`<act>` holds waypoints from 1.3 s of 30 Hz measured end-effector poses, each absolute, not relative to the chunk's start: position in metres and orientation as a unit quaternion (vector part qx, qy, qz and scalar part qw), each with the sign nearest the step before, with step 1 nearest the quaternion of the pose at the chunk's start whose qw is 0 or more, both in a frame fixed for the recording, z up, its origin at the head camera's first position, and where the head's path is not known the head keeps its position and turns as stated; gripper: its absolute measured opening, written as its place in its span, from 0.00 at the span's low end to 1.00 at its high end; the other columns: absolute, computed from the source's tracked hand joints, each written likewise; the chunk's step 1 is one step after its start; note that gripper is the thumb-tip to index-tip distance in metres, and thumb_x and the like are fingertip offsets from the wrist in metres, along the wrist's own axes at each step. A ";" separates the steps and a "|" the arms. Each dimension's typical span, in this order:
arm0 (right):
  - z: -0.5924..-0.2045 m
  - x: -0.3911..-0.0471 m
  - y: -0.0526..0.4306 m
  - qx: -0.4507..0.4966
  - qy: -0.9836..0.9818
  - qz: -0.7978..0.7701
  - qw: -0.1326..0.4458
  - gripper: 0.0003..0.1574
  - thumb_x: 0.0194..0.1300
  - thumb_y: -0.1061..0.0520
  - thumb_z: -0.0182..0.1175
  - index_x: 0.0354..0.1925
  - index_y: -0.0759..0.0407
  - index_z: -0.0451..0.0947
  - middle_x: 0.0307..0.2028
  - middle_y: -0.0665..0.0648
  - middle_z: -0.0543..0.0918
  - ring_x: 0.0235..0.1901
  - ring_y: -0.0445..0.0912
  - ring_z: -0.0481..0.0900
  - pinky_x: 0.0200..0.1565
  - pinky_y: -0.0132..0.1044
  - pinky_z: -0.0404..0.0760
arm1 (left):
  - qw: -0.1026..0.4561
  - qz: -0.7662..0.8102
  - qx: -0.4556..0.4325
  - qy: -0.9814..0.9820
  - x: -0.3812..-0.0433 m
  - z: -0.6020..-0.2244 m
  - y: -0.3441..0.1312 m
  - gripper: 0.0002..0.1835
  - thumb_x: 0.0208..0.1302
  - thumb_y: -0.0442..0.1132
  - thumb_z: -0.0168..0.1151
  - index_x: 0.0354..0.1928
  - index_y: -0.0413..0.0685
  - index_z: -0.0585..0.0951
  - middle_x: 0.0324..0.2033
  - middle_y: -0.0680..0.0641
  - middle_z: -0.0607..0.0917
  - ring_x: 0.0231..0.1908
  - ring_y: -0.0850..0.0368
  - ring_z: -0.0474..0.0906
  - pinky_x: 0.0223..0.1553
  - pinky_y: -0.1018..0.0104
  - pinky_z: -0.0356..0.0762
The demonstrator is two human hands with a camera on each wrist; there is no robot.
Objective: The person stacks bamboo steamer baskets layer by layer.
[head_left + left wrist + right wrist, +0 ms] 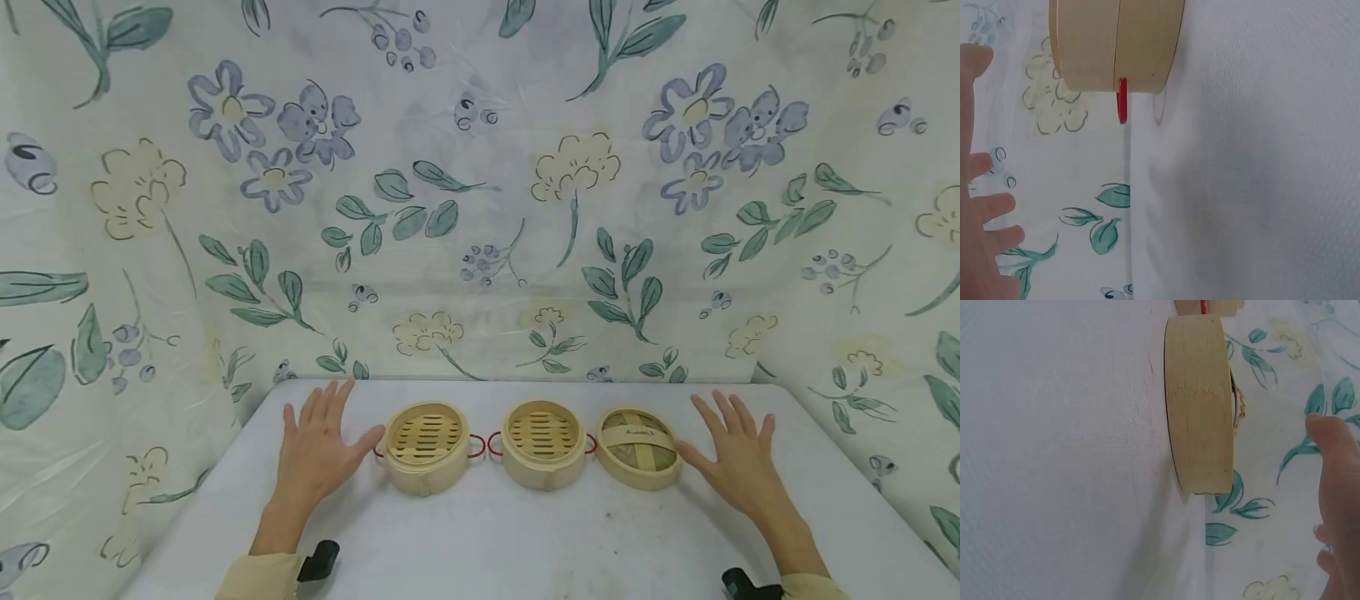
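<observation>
Three bamboo steamer pieces stand in a row on the white table. The left steamer basket (426,450) and the middle steamer basket (543,446) have slatted bottoms and red side handles. At the right end is a round woven steamer lid (639,448) with a band across its top. My left hand (318,450), fingers spread, hovers beside the left basket; its thumb is near the handle, and the left wrist view shows a gap from the basket wall (1116,44). My right hand (738,458) is likewise spread beside the lid, apart from its rim (1200,406) in the right wrist view.
The white tabletop (525,542) extends in front of the steamer pieces, with a few small dark specks on it. Behind and at both sides hangs a floral curtain (480,208). Each wrist wears a black device, such as the left one (319,561).
</observation>
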State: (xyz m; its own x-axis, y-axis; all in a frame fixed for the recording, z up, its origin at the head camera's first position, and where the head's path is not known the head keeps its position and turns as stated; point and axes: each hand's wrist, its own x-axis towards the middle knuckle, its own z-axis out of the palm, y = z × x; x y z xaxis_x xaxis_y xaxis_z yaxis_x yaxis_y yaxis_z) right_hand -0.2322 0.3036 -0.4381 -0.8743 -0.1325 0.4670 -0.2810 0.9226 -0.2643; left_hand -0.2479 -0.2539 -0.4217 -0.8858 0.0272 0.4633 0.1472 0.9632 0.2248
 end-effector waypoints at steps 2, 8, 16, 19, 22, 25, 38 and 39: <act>-0.438 -0.232 0.302 0.111 -0.953 0.165 0.228 0.47 0.66 0.40 0.61 0.72 0.59 0.57 0.70 0.75 0.56 0.71 0.70 0.46 0.61 0.80 0.33 | 0.221 -0.139 -0.045 -0.964 -0.249 -0.422 -0.254 0.49 0.62 0.67 0.58 0.75 0.44 0.57 0.71 0.30 0.61 0.70 0.28 0.52 0.68 0.27 0.37; -0.439 -0.234 0.299 0.114 -0.951 0.166 0.233 0.47 0.66 0.40 0.62 0.73 0.59 0.57 0.69 0.75 0.57 0.69 0.71 0.49 0.61 0.80 0.33 | 0.195 -0.164 -0.049 -0.966 -0.250 -0.423 -0.257 0.50 0.61 0.68 0.58 0.75 0.43 0.56 0.71 0.30 0.61 0.70 0.29 0.53 0.67 0.26 0.38; -0.436 -0.236 0.288 0.117 -0.952 0.186 0.214 0.49 0.65 0.39 0.62 0.73 0.60 0.56 0.70 0.75 0.56 0.70 0.71 0.48 0.63 0.78 0.29 | 0.156 -0.188 -0.056 -0.968 -0.252 -0.426 -0.257 0.54 0.61 0.68 0.59 0.77 0.42 0.50 0.70 0.28 0.61 0.70 0.28 0.54 0.68 0.28 0.37; -0.436 -0.236 0.285 0.117 -0.952 0.185 0.216 0.49 0.65 0.38 0.61 0.73 0.59 0.56 0.71 0.75 0.56 0.70 0.70 0.49 0.63 0.78 0.30 | 0.141 -0.196 -0.056 -0.969 -0.254 -0.428 -0.256 0.54 0.61 0.68 0.59 0.77 0.42 0.50 0.71 0.29 0.61 0.70 0.30 0.54 0.68 0.28 0.38; -0.437 -0.237 0.284 0.119 -0.949 0.196 0.215 0.49 0.66 0.38 0.61 0.73 0.59 0.56 0.71 0.75 0.56 0.70 0.71 0.49 0.64 0.77 0.31 | 0.126 -0.209 -0.057 -0.968 -0.256 -0.430 -0.254 0.53 0.61 0.67 0.60 0.77 0.43 0.51 0.71 0.30 0.61 0.71 0.31 0.55 0.69 0.29 0.38; -0.439 -0.238 0.281 0.129 -0.944 0.213 0.216 0.47 0.66 0.40 0.61 0.73 0.60 0.57 0.70 0.75 0.57 0.69 0.72 0.50 0.64 0.77 0.33 | 0.113 -0.220 -0.060 -0.967 -0.258 -0.433 -0.252 0.52 0.61 0.65 0.61 0.77 0.43 0.51 0.71 0.30 0.62 0.70 0.31 0.56 0.69 0.30 0.40; -0.442 -0.237 0.268 0.157 -0.933 0.256 0.199 0.48 0.66 0.44 0.64 0.72 0.65 0.57 0.70 0.77 0.55 0.69 0.72 0.51 0.68 0.72 0.40 | 0.065 -0.256 -0.068 -0.962 -0.258 -0.437 -0.240 0.58 0.55 0.70 0.64 0.78 0.49 0.49 0.73 0.33 0.58 0.71 0.30 0.53 0.67 0.30 0.51; -0.443 -0.237 0.267 0.156 -0.933 0.260 0.194 0.48 0.66 0.44 0.64 0.72 0.66 0.57 0.70 0.77 0.55 0.69 0.72 0.50 0.68 0.71 0.40 | 0.059 -0.259 -0.067 -0.962 -0.258 -0.437 -0.239 0.58 0.55 0.70 0.64 0.78 0.49 0.48 0.74 0.33 0.57 0.72 0.30 0.52 0.66 0.30 0.53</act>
State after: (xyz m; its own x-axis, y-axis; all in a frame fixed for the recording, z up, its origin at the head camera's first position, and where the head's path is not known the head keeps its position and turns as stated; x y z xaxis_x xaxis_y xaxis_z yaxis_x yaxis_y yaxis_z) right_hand -0.2369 0.2668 -0.4428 -0.8759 -0.1901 0.4434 -0.3919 0.8163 -0.4244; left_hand -0.2581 -0.2392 -0.4373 -0.9842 0.0975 0.1479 0.1586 0.8569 0.4904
